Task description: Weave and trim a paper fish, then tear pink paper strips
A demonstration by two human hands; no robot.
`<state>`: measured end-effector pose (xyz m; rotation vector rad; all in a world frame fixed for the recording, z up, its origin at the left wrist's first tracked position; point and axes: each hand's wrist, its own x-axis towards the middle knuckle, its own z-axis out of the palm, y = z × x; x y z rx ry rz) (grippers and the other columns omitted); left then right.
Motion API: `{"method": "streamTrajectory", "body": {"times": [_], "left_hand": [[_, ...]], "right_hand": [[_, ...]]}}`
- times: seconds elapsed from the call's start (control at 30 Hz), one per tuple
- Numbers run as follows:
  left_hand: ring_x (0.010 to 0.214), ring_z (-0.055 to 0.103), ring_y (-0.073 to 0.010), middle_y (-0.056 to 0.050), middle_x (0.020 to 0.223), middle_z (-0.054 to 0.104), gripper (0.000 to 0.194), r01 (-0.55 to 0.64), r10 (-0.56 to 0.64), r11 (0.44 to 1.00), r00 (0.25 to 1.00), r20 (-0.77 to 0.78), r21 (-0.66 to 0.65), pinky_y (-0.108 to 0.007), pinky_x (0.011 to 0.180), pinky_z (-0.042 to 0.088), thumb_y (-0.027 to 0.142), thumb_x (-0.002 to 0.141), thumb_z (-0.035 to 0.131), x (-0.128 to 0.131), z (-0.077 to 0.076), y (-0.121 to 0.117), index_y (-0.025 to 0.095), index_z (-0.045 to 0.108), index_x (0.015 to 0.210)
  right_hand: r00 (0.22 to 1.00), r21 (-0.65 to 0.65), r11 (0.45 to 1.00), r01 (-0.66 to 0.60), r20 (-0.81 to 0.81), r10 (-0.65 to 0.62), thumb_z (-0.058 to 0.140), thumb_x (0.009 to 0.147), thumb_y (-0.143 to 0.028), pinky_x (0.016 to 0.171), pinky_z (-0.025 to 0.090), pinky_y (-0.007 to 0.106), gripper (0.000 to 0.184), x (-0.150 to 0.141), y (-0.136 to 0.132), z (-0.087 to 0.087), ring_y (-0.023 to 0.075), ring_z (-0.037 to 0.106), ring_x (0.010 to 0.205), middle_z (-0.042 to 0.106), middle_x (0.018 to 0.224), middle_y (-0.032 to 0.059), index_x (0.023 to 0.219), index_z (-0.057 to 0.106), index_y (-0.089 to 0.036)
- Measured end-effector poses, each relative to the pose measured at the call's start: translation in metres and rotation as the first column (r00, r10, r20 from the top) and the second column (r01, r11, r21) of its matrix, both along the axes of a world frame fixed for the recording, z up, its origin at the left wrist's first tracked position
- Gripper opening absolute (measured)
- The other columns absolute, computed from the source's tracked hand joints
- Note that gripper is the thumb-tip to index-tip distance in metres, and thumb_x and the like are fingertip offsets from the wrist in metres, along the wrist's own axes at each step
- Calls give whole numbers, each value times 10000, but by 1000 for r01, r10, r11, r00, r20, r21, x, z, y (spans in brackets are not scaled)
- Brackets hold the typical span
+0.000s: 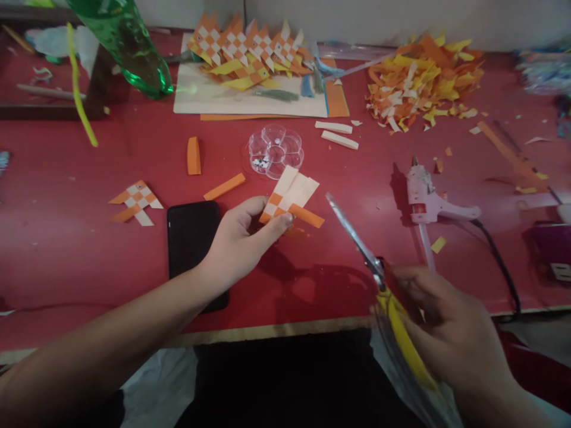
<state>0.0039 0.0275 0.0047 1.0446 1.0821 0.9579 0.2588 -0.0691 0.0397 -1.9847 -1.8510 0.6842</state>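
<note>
My left hand (243, 238) pinches a small woven piece of orange and white paper strips (292, 199) above the red table (89, 261), thumb and fingers closed on its lower left corner. My right hand (446, 327) grips yellow-handled scissors (370, 261), their blades closed and pointing up-left toward the woven piece, a short gap away. A finished woven paper fish (135, 202) lies at the left, and a black phone (191, 238) rests under my left wrist.
A clear flower-shaped bead box (276, 151) sits mid-table with loose orange strips (224, 186) beside it. A pink glue gun (430, 202) with its black cord stands at the right. Several woven fish (250, 50) lie on a sheet at the back, next to a scrap heap (419, 80) and a green bottle (129, 44).
</note>
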Motion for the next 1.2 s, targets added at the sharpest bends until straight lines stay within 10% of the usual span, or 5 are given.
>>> {"method": "streamTrajectory", "body": {"times": [1.2], "left_hand": [[746, 685, -130, -38, 799, 746, 166, 83, -82, 995, 997, -8, 59, -207, 689, 543, 330, 849, 713, 1, 5, -1, 170, 757, 858]], "right_hand": [[964, 109, 990, -92, 258, 62, 495, 866, -657, 638, 567, 381, 492, -5, -4, -6, 263, 731, 731, 756, 839, 78, 990, 692, -224]]}}
